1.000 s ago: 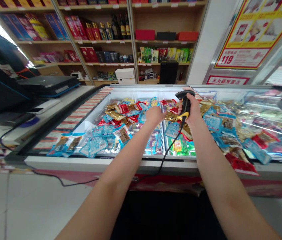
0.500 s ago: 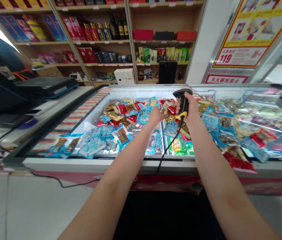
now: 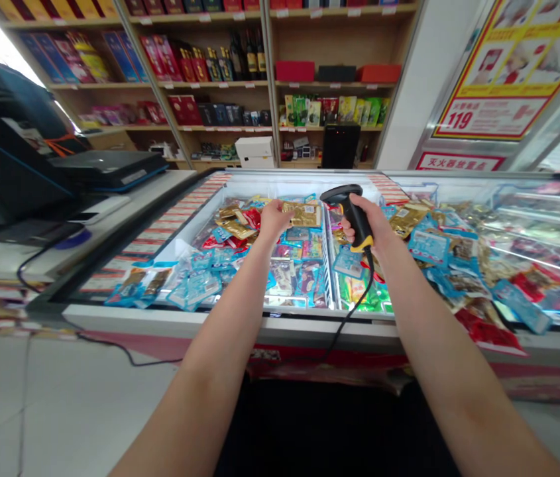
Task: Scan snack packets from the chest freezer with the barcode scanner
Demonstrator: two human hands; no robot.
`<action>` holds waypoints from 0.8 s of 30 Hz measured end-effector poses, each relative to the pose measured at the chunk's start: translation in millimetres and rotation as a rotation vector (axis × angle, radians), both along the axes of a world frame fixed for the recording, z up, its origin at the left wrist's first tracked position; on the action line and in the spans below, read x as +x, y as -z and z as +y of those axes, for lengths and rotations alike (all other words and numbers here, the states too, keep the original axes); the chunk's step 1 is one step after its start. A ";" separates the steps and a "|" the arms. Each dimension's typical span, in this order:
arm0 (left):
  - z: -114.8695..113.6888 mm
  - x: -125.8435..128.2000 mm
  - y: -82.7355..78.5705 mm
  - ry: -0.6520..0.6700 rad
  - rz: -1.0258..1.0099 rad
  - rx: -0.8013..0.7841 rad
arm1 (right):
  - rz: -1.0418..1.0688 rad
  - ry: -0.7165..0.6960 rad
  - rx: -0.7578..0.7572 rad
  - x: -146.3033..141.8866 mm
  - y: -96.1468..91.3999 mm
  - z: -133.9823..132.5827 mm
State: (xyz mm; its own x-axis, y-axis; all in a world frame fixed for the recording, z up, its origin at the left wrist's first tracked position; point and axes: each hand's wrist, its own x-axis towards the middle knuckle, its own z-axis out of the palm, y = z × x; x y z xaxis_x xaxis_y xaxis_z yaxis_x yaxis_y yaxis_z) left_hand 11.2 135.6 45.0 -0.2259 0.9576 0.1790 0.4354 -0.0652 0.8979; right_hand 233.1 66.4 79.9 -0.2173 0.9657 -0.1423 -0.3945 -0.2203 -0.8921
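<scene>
My right hand [image 3: 369, 225] is closed round the handle of a black and yellow barcode scanner [image 3: 349, 207], whose head points left; its black cable [image 3: 354, 305] hangs down over the freezer's front edge. My left hand [image 3: 272, 218] is closed on a gold snack packet [image 3: 303, 213], lifted just above the pile and held in front of the scanner's head. Both hands hover over a glass-topped chest freezer [image 3: 270, 318] with many blue, red and gold snack packets [image 3: 195, 281] spread on its lid.
A counter [image 3: 36, 258] with a black till screen [image 3: 6, 152] and a black device stands at the left, a cable trailing to the floor. Wooden shelves [image 3: 270, 83] of bottles and boxes line the back wall. A red and yellow poster [image 3: 503, 73] hangs at the right.
My left hand picked a gold packet out of the pile and raised it to the left. My right hand turned the scanner leftward toward the packet.
</scene>
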 end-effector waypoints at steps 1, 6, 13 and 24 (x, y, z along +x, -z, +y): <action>-1.1 -1.6 -1.1 -0.008 0.007 0.004 | -0.007 -0.015 0.003 -1.4 0.2 -1.0; -2.7 -2.0 -4.2 -0.022 0.049 0.003 | -0.041 -0.030 0.007 -4.7 1.0 -2.5; 1.7 -1.7 -3.6 -0.018 0.111 0.020 | -0.060 -0.035 0.016 -4.4 0.2 -3.1; -2.3 0.4 -10.4 -0.026 0.112 0.042 | -0.076 -0.076 0.026 -2.0 2.0 -1.0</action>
